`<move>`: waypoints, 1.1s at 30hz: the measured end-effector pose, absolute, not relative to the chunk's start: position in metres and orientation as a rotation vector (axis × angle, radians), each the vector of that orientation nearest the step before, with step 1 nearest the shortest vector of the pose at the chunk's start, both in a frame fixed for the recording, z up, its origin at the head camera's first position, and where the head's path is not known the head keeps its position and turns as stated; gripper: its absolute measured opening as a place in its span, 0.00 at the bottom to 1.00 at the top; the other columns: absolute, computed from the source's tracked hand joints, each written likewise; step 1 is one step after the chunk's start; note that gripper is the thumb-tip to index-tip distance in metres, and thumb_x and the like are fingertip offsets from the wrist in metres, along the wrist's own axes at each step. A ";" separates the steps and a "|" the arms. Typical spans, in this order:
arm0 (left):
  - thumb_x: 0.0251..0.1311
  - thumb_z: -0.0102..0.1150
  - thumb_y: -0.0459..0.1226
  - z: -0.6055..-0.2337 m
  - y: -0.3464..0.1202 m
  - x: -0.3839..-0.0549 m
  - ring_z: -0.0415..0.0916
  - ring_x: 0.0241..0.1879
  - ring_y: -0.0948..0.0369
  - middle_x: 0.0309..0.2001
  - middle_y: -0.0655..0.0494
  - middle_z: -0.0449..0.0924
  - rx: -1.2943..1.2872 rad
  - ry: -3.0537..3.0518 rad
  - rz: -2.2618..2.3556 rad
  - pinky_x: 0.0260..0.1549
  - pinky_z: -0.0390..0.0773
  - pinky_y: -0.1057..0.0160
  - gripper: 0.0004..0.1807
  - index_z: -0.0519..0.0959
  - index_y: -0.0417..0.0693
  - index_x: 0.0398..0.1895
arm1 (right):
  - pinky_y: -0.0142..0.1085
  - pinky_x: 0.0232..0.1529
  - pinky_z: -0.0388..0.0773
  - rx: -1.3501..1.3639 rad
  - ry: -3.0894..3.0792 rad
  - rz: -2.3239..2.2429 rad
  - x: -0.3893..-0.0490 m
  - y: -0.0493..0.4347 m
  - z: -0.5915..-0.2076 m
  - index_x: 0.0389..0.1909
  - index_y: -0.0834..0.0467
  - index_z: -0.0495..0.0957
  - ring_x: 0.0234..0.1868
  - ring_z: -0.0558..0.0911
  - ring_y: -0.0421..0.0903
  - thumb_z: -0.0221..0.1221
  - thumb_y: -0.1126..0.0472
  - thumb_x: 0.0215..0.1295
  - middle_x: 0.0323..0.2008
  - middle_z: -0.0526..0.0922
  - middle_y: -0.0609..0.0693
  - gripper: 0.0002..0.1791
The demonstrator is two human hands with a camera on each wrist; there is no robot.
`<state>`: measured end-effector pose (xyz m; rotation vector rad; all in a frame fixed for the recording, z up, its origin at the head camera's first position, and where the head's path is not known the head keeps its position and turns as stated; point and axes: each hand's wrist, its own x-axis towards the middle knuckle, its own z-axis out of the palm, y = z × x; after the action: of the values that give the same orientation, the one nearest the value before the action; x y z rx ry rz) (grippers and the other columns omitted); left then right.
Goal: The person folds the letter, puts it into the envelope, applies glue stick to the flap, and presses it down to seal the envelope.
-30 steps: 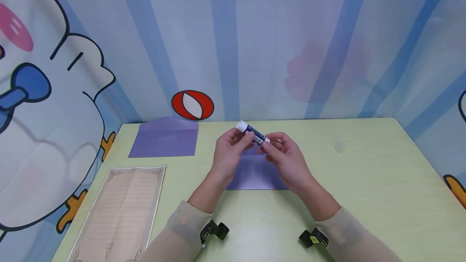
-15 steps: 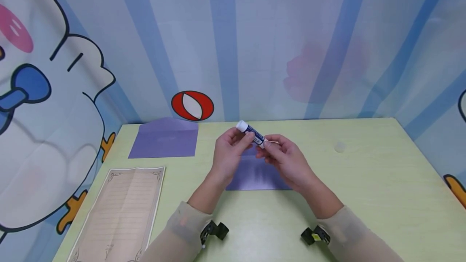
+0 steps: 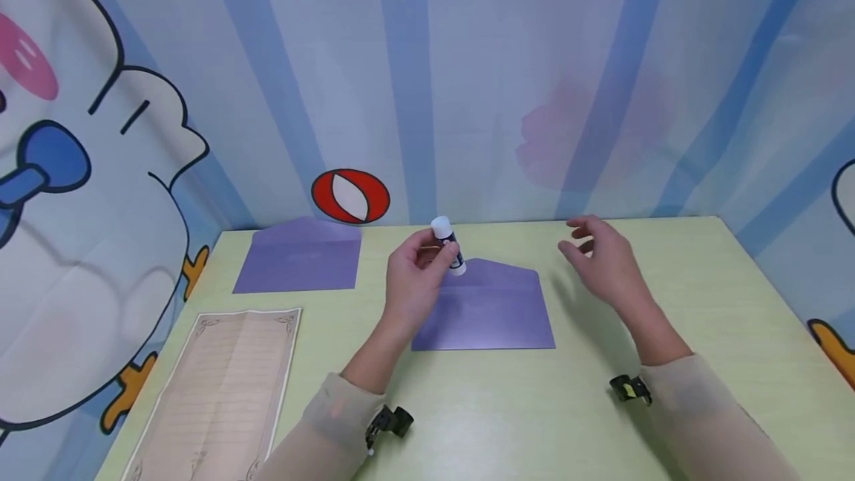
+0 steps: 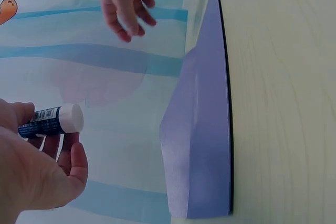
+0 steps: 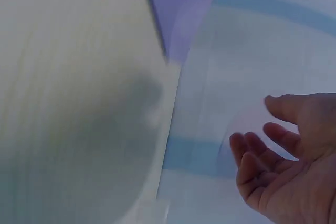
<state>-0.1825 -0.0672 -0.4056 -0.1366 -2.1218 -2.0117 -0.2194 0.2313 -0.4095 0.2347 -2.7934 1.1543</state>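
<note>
My left hand (image 3: 414, 277) pinches a glue stick (image 3: 457, 264) between thumb and fingers, its dark blue label and white ends showing. It is tilted over the flap of a purple envelope (image 3: 494, 318). In the left wrist view one white end of the glue stick (image 4: 71, 118) points away from the palm. My right hand (image 3: 608, 262) is apart from it, in the air to the right of the envelope. In the right wrist view the fingers of the right hand (image 5: 286, 156) are loosely bent, with nothing between them.
Another purple envelope (image 3: 297, 262) lies at the back left. In front of it lies a lined sheet of letter paper (image 3: 230, 384) with a decorated border. A small translucent piece (image 5: 153, 211) is near the table's back edge. A printed curtain (image 3: 467, 80) rises behind the table.
My right hand has let go of the glue stick's lower end and moved off to the right. The glue stick now stands steeper in my left hand, which has barely moved.
</note>
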 end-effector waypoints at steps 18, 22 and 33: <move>0.71 0.70 0.39 -0.415 -0.080 -0.187 0.77 0.48 0.58 0.50 0.54 0.79 -0.363 -2.388 -1.442 0.41 0.85 0.57 0.19 0.84 0.46 0.62 | 0.65 0.52 0.77 0.174 -3.208 0.511 -0.238 0.301 -0.432 0.68 0.74 0.69 0.56 0.76 0.74 0.56 0.64 0.75 0.61 0.68 0.80 0.26; 0.71 0.69 0.39 -0.417 -0.083 -0.187 0.77 0.48 0.57 0.50 0.52 0.78 -0.399 -2.451 -1.330 0.39 0.82 0.61 0.20 0.83 0.45 0.63 | 0.65 0.54 0.76 0.185 -3.228 0.542 -0.240 0.301 -0.431 0.63 0.76 0.72 0.58 0.76 0.74 0.57 0.67 0.75 0.60 0.73 0.79 0.22; 0.71 0.70 0.39 -0.425 -0.085 -0.188 0.76 0.46 0.57 0.48 0.53 0.74 -0.492 -2.557 -1.058 0.48 0.83 0.56 0.19 0.84 0.46 0.62 | 0.58 0.51 0.81 0.330 -3.116 0.824 -0.233 0.273 -0.417 0.62 0.74 0.75 0.55 0.80 0.68 0.60 0.65 0.77 0.56 0.80 0.72 0.20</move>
<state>-0.1877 -0.0849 -0.4254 -0.4918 -2.5565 -1.0579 -0.2332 0.2734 -0.4167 0.3301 -3.1158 0.8236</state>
